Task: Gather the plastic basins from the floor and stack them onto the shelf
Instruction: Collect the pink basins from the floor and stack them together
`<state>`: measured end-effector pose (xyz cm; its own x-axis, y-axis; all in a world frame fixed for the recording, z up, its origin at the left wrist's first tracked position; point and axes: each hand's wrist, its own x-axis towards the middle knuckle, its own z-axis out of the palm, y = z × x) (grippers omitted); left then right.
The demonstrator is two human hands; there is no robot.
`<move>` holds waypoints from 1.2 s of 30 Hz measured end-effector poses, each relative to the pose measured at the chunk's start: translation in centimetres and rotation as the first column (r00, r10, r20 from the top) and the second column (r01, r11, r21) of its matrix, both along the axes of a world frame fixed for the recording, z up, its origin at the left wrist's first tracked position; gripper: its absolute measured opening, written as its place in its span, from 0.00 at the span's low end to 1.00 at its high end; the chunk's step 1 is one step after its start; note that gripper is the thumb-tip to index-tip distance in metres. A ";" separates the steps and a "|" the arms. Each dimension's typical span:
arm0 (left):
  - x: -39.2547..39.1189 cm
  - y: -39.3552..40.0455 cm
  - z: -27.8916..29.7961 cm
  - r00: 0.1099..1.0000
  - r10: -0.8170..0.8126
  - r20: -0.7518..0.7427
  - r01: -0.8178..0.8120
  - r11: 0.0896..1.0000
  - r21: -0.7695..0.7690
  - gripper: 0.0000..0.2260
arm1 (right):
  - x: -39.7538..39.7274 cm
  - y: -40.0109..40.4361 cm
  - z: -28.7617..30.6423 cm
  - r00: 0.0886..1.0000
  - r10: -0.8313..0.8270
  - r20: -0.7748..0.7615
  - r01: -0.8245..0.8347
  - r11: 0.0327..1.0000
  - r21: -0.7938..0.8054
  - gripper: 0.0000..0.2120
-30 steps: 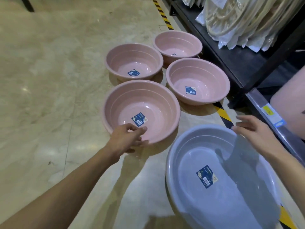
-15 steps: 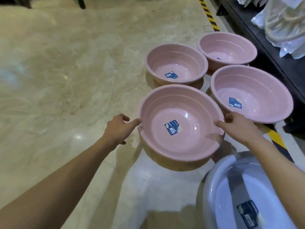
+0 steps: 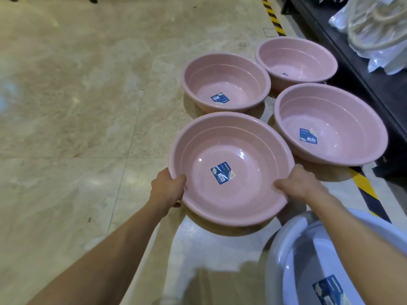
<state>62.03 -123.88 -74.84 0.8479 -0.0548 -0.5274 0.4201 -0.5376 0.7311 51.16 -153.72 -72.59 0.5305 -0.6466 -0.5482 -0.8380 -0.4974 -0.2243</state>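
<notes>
Several pink plastic basins sit on the marble floor. The nearest pink basin [image 3: 242,155], with a blue label inside, is tilted up off the floor. My left hand [image 3: 168,187] grips its left rim and my right hand [image 3: 297,183] grips its right rim. Behind it stand a second pink basin [image 3: 224,82], a third [image 3: 330,124] to the right, and a fourth [image 3: 297,59] at the back. A pale blue basin [image 3: 293,260] lies at the bottom right, partly under my right forearm.
A black shelf [image 3: 352,62] runs along the right side, with plastic-wrapped goods [image 3: 378,29] on it. Yellow-black hazard tape [image 3: 363,186] marks the floor along the shelf. Open marble floor [image 3: 77,106] stretches to the left.
Both hands closed on the nearest pink basin's rim, the right one coming over from the blue basin. The basin has tilted up and come toward me.
</notes>
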 end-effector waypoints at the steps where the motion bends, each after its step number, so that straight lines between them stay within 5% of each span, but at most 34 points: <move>1: 0.0 0.0 0.2 1.000 0.007 0.015 -0.007 1.000 -0.007 0.04 | 0.0 0.0 0.1 1.000 0.005 0.010 -0.005 1.000 0.010 0.32; 9: -0.9 2.2 9.8 0.997 0.053 0.061 -0.053 0.999 0.001 0.02 | 0.1 1.8 8.7 0.994 0.043 0.101 -0.046 0.999 0.024 0.24; 19: -0.1 7.4 44.9 0.998 -0.011 0.065 0.007 0.998 0.059 0.14 | -0.9 7.6 43.9 0.992 -0.064 0.109 0.061 0.998 0.023 0.23; 25: 2.9 9.0 60.3 0.994 -0.070 0.081 0.063 0.994 0.088 0.14 | 0.8 9.4 60.7 0.994 -0.058 0.097 0.058 0.998 0.003 0.22; 36: 10.6 5.8 74.3 0.985 -0.127 0.115 0.120 0.990 0.068 0.10 | 6.2 7.5 74.2 0.961 -0.167 0.221 0.153 0.985 0.083 0.19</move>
